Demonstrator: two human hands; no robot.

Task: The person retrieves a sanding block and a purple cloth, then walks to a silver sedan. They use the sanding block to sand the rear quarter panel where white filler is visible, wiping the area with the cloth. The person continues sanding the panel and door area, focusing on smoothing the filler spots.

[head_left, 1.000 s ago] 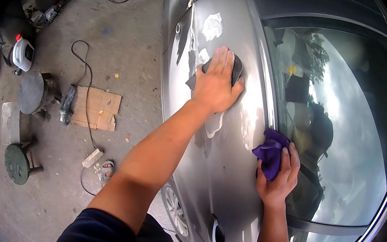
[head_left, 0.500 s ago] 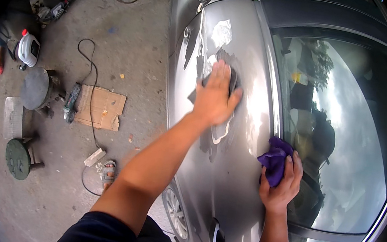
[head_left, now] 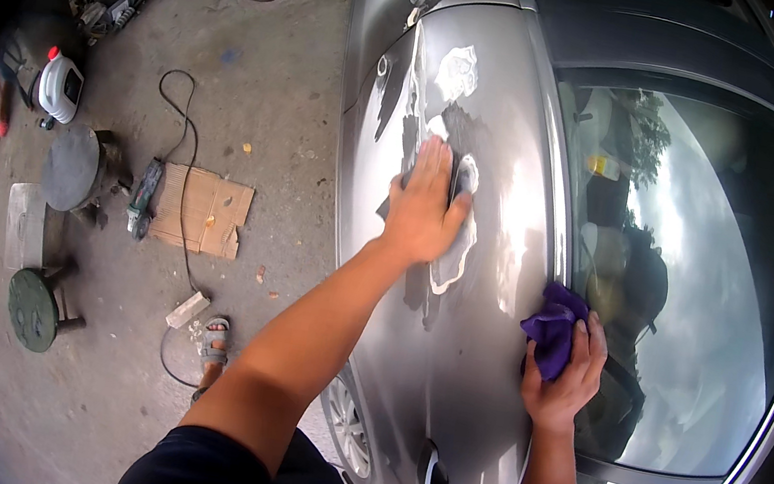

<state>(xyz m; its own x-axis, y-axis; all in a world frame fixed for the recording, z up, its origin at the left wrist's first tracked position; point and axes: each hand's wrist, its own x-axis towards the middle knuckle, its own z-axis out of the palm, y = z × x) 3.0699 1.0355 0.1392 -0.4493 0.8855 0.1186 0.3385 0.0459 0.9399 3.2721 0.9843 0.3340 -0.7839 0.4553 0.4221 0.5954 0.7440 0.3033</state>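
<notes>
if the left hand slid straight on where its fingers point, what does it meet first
Probably the small white patch on the silver car panel, just ahead of the left hand; a larger white patch lies beyond. Depth is hard to judge.

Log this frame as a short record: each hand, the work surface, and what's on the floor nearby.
Left hand: laid flat over a dark sheet, mostly hidden beneath it
Right hand: gripping a bunched purple cloth by the window
Work surface: silver-grey car, with a white patch beyond the left hand
Floor: corded power tool beside flattened cardboard; green round stool; white jug with red cap
</notes>
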